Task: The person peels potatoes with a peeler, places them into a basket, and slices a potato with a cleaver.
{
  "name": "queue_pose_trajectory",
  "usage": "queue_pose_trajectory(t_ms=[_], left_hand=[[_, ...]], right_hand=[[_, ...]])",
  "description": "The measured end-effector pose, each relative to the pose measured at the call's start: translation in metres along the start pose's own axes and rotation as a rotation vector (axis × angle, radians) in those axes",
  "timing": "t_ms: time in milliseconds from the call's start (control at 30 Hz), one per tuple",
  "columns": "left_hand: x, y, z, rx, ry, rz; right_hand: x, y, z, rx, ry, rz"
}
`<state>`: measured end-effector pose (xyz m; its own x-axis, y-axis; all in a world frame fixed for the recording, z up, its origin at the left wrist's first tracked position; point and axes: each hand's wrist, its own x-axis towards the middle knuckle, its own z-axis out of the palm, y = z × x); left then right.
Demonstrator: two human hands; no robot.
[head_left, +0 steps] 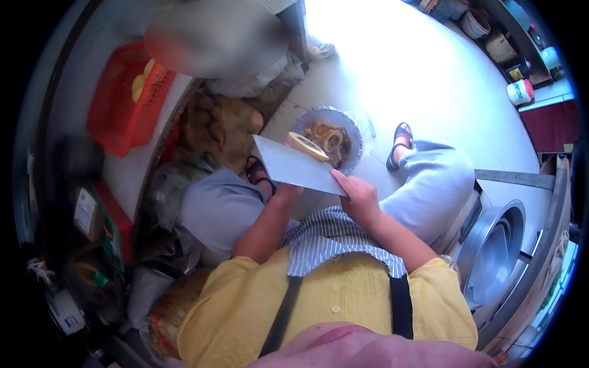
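Note:
A flat pale board (297, 165) is held tilted over my lap. My right hand (360, 197) grips its right end, thumb on top and fingers wrapped round the edge. At the board's near left side, my left hand (289, 190) is mostly hidden beneath it, its fingers out of sight. A cut piece with a pale face and a brownish rim (308, 146) shows at the board's far edge; what supports it cannot be made out. Just beyond stands a lined bin (358, 126) with peel-like scraps and ring-shaped pieces (332, 140) inside.
A red basket (116, 113) with yellowish pieces stands on the left counter. Below are brown lumpy items (228, 126) and plastic bags. Metal basins (491, 254) lean at the right. Shelves with containers (520, 91) line the back right. A blurred round shape (215, 38) is at top left.

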<state>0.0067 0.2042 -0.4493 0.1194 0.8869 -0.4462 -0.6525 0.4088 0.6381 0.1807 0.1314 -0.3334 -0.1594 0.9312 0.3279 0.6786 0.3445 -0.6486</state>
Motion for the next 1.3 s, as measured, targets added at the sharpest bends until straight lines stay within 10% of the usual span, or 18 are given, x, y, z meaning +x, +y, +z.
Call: queue_pose_trajectory(t_ms=[500,867,1300], left_hand=[[-0.012,0.033,0.034,0.040,-0.060,-0.175],[-0.004,0.012,0.019,0.562,0.191,0.356],[-0.006,0.028,0.038,0.073,0.045,-0.321]], right_hand=[[-0.002,0.005,0.009,0.028,-0.003,0.061],[-0.007,0.009,0.021,0.054,0.032,0.136],[0.001,0.010,0.008,0.037,-0.084,0.198]])
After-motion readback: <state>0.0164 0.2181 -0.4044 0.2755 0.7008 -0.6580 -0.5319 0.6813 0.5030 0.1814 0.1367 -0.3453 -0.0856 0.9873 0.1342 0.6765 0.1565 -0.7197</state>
